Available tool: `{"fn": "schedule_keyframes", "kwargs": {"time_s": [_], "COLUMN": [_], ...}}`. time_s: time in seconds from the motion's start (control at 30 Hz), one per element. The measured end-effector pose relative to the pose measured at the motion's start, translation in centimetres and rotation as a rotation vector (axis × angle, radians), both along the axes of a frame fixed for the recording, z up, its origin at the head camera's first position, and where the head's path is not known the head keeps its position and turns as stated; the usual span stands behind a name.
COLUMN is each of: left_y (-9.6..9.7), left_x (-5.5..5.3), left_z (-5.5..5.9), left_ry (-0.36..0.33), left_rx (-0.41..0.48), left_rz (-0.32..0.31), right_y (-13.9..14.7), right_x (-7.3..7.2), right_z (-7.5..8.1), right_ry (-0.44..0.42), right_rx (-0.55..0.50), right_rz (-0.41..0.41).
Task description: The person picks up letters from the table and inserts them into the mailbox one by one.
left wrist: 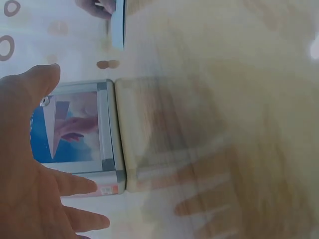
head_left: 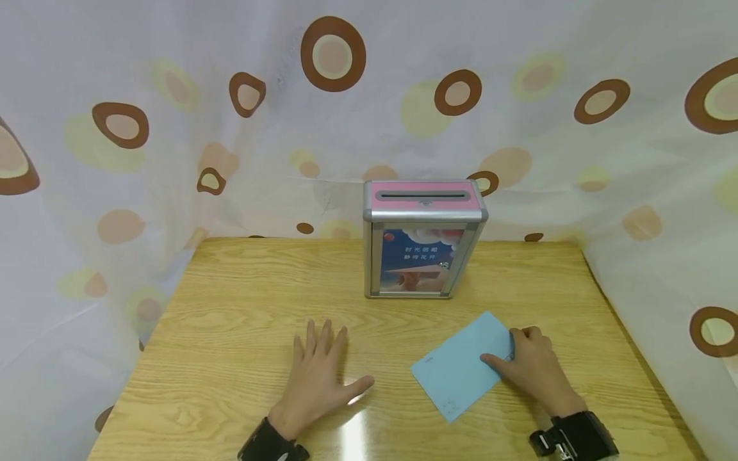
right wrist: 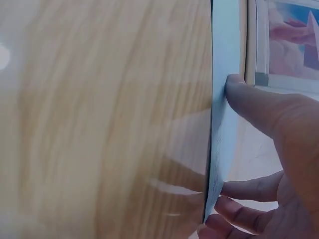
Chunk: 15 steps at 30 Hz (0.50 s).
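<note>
A light blue envelope [head_left: 458, 371] lies slantwise on the table, with small printed marks near its corners. My right hand [head_left: 533, 368] pinches it at its right end, thumb on top and fingers at the edge. Seen from the right wrist, that end of the envelope [right wrist: 224, 134] is between the thumb and the fingertips. My left hand [head_left: 319, 378] is spread out low over the table, left of the envelope, and holds nothing; whether it touches the wood I cannot tell. Behind the envelope stands an upright letter box [head_left: 423, 205] with a slot in its pink top.
The wood-grain table [head_left: 248, 307] reflects light near its front. A patterned curtain [head_left: 277, 160] hangs behind it and along both sides. The letter box's front panel [head_left: 419, 259] has a blue and pink picture and a small lock.
</note>
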<state>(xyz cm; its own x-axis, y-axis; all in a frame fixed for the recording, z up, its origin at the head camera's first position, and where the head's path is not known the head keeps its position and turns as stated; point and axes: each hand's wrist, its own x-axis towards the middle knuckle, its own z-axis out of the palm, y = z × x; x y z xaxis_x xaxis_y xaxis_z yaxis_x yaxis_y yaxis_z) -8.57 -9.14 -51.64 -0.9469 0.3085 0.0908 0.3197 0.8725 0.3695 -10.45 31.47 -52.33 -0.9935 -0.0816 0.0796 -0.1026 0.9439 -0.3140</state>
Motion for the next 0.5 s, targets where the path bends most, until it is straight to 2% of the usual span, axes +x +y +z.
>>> {"fn": "schedule_keyframes", "kwargs": {"time_s": [0.13, 0.27, 0.4, 0.5], "left_y": [0.5, 1.0, 1.8, 2.3], "left_x": [0.4, 0.4, 0.7, 0.9], "left_z": [-0.1, -0.2, -0.4, -0.5], "left_ry": [-0.036, -0.016, -0.039, -0.043], "left_rx": [0.048, 0.1, 0.101, 0.094], "left_rz": [-0.057, -0.131, -0.202, -0.221], "right_y": [-1.3, -3.1, -5.2, -6.6], "right_x": [-0.2, -0.6, -1.2, -1.7], "right_z": [0.1, 0.2, 0.6, 0.8], "right_ry": [-0.038, -0.094, -0.178, -0.229], "right_rx": [-0.056, -0.147, -0.273, -0.346], "right_rz": [-0.001, 0.009, 0.011, 0.012]}}
